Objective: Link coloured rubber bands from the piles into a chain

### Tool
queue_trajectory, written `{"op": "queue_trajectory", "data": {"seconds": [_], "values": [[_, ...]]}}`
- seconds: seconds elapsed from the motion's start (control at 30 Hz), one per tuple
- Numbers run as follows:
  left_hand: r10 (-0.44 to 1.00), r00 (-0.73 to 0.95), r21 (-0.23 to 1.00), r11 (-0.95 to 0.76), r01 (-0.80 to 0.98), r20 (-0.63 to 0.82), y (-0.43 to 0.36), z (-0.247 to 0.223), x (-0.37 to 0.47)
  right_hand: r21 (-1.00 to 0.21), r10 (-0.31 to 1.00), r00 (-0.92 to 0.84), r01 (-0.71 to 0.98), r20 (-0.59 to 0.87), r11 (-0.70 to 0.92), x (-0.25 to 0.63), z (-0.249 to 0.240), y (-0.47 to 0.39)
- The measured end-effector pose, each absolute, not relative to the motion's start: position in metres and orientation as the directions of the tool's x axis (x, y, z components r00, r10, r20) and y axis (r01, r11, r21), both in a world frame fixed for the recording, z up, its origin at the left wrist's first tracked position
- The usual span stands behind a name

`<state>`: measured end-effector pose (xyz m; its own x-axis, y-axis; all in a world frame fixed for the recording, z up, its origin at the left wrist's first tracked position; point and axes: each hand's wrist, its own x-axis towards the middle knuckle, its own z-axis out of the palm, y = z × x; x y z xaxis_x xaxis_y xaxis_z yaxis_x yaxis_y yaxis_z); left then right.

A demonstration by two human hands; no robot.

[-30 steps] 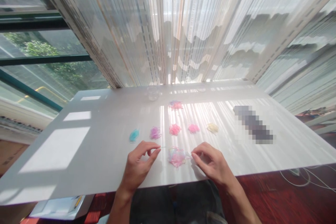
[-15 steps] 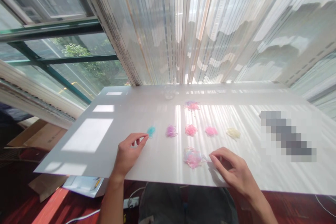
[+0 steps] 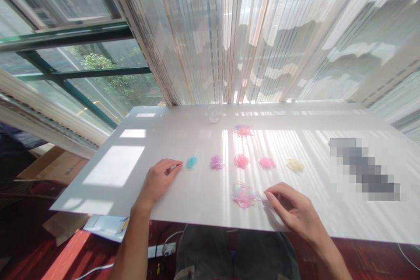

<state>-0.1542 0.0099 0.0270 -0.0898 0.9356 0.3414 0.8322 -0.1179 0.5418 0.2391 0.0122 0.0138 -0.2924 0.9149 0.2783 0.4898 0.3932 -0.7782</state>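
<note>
Head view: left hand (image 3: 160, 180) beside the teal pile (image 3: 192, 162), right hand (image 3: 291, 206) at the near mixed pile (image 3: 243, 195)

Thin coloured bands lie in small piles on a white table (image 3: 197, 203). The left thumb and forefinger are pinched together at the tips, just beside the teal pile and apart from it; anything between them is too small to make out. The right thumb and forefinger bend toward each other, their tips close by the loose strands at the right edge of the near mixed pile. Whether they clamp a strand, I cannot tell.

Five piles form a row across the table: teal at the left end, then a purple pile (image 3: 216, 162), a red pile (image 3: 241, 161), a pink pile (image 3: 267, 162) and a pale yellow pile (image 3: 295, 165). The near mixed pile sits in front of the red one, and a far mixed pile (image 3: 243, 131) lies behind it. Farther back stand a clear bowl (image 3: 215, 116) and, to its right, a flat clear piece (image 3: 280, 113). A blurred-out patch (image 3: 364, 168) covers something on the right. Sunlight stripes the tabletop; behind it hangs a pale curtain (image 3: 203, 43).
</note>
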Motion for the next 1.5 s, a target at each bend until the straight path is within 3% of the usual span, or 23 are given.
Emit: {"op": "queue_trajectory", "data": {"seconds": [0.47,0.83,1.0,1.23,1.5], "values": [[0.953,-0.063,0.569,-0.123,0.813,0.296,0.016,0.03,-0.155,-0.787,0.918,-0.295,0.485,0.263,0.381,0.238,0.012,0.013],[0.987,0.127,0.337,-0.155,0.929,0.102,0.028,0.052,-0.165,-0.78,0.92,-0.298,0.499,0.256,0.379,0.238,0.014,0.013],[0.981,0.174,0.254,-0.191,0.948,0.088,0.037,0.058,-0.159,-0.783,0.922,-0.297,0.499,0.247,0.371,0.238,0.014,0.012],[0.988,0.049,0.268,-0.087,0.96,0.147,0.039,0.052,-0.155,-0.79,0.924,-0.306,0.497,0.227,0.359,0.238,0.014,0.012],[0.995,-0.082,0.392,0.054,0.918,0.054,0.02,0.044,-0.151,-0.792,0.926,-0.311,0.498,0.216,0.352,0.238,0.015,0.011]]}}
